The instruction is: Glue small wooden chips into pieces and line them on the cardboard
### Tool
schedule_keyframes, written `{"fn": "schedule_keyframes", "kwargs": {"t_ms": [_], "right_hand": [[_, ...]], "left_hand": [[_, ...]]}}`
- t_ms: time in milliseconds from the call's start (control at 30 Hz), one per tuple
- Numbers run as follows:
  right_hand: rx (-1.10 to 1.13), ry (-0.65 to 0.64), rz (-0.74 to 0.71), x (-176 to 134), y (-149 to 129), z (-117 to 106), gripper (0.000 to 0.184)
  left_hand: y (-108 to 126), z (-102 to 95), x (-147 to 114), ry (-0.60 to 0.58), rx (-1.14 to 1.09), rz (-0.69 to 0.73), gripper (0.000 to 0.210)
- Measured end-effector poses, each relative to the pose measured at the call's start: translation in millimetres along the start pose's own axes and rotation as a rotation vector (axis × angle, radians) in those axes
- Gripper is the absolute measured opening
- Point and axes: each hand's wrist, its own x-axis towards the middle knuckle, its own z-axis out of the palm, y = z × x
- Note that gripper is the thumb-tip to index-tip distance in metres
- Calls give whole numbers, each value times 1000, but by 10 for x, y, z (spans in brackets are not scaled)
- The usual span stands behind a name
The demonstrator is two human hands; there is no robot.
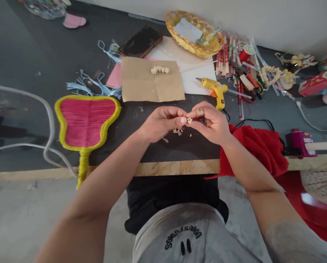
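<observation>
A small, knobbly cluster of pale beige pieces [190, 120] sits between the person's fingertips, above the dark grey tabletop [199, 149]. The left hand [165, 122] and the right hand [213, 124] come together around it, thumb and finger of each closed on the cluster from opposite sides. Against the right hand's fingers shows a small, square, brownish piece [199, 112]; whether it is held or worn, I cannot tell.

The step in hand looks like fitting or adjusting tiny parts by fingertip. The next move probably calls for one hand to steady the cluster while the other lines up a part, with light pressure, since so small a thing could slip or break.

Just below the fingers lie loose, short, beige bits [177, 131]. Beyond the hands, a curved row of similar pale pieces [160, 69] rests on a creased sheet of brown paper [141, 87]. To its right lies a yellow glue gun [220, 95], near the right hand but touched by neither.
</observation>
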Motion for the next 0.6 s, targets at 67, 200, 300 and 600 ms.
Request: {"fn": "schedule_keyframes", "kwargs": {"t_ms": [67, 200, 300, 600], "right_hand": [[-4, -5, 11, 2, -10, -1, 15], [-12, -1, 3, 10, -27, 13, 14], [9, 14, 10, 7, -23, 42, 15], [-26, 113, -12, -20, 0, 110, 10]], "left_hand": [[2, 5, 1, 8, -16, -6, 30], [-9, 1, -1, 11, -24, -1, 26], [-20, -11, -5, 25, -27, -10, 25], [-36, -29, 7, 47, -27, 4, 25]]}}
